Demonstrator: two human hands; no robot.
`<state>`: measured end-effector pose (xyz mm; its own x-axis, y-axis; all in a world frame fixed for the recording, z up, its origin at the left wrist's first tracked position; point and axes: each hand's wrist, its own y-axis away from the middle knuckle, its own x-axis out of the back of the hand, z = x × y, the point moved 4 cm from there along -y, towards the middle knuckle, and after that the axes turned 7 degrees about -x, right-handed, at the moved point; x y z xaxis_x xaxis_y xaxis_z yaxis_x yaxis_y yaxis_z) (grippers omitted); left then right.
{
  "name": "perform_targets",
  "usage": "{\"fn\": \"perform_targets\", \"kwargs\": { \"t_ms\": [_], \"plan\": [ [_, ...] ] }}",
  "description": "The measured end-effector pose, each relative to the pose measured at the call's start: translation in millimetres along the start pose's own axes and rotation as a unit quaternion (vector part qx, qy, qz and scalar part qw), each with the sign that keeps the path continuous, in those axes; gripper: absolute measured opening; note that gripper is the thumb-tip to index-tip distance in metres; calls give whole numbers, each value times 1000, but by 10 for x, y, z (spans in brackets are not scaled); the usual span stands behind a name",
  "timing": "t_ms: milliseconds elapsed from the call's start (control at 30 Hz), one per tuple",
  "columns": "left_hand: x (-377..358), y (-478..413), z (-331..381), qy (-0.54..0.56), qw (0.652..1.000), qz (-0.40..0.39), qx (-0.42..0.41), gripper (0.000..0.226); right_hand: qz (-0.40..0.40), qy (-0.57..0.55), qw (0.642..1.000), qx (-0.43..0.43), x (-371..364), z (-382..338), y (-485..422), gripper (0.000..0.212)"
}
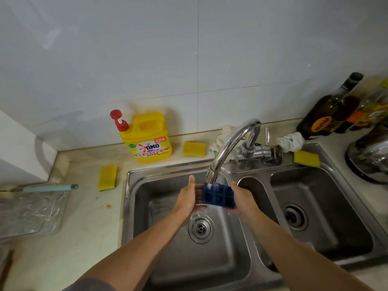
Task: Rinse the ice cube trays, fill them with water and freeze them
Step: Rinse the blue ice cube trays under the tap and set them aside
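Both bare forearms reach out over the left basin of the steel sink (136,217), where I hold a dark blue ice cube tray (218,196) between my hands, directly under the running tap (228,148). My left hand (188,199) lies flat against the tray's left end, fingers straight; my right hand (241,198) grips the right end, its fingers hidden beneath. Water (209,186) strikes the far-left cells and spills off below. For a proper rinse, I judge the tray should slide across so the stream reaches every cell, then tip to drain. Beyond my left hand, on the desk (88,217), stands a yellow detergent jug (150,141) labelled "OMO"; far beyond my right hand, a dark bottle (327,110) reads "rhino".
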<state>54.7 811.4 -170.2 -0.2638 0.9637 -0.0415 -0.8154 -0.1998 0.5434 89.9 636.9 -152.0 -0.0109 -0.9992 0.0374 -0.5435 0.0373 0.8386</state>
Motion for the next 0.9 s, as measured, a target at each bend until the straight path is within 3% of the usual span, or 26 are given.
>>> {"fn": "perform_targets", "kwargs": {
  "t_ms": [133, 200, 367, 500, 667, 800, 900],
  "plan": [
    [180, 26, -48, 34, 996, 77, 14, 55, -76, 34, 996, 38, -211, -19, 108, 34],
    [196, 50, -60, 46, 996, 77, 20, 52, -99, 30, 994, 42, -231, -34, 131, 35],
    [-20, 73, -51, 55, 997, 35, 40, 58, -22, 58, 997, 49, -65, -12, 89, 36],
    [-5, 47, -14, 102, 990, 93, 41, 43, -81, 59, 993, 62, -156, -7, 112, 33],
    [-73, 69, -59, 90, 994, 35, 42, 51, -7, 61, 997, 48, -65, -16, 95, 32],
    [85, 49, -15, 121, 987, 99, 30, 52, -88, 73, 991, 71, -234, -21, 189, 33],
    [112, 74, -19, 139, 987, 53, 56, 52, -48, 31, 997, 45, -166, -35, 177, 33]
  ]
}}
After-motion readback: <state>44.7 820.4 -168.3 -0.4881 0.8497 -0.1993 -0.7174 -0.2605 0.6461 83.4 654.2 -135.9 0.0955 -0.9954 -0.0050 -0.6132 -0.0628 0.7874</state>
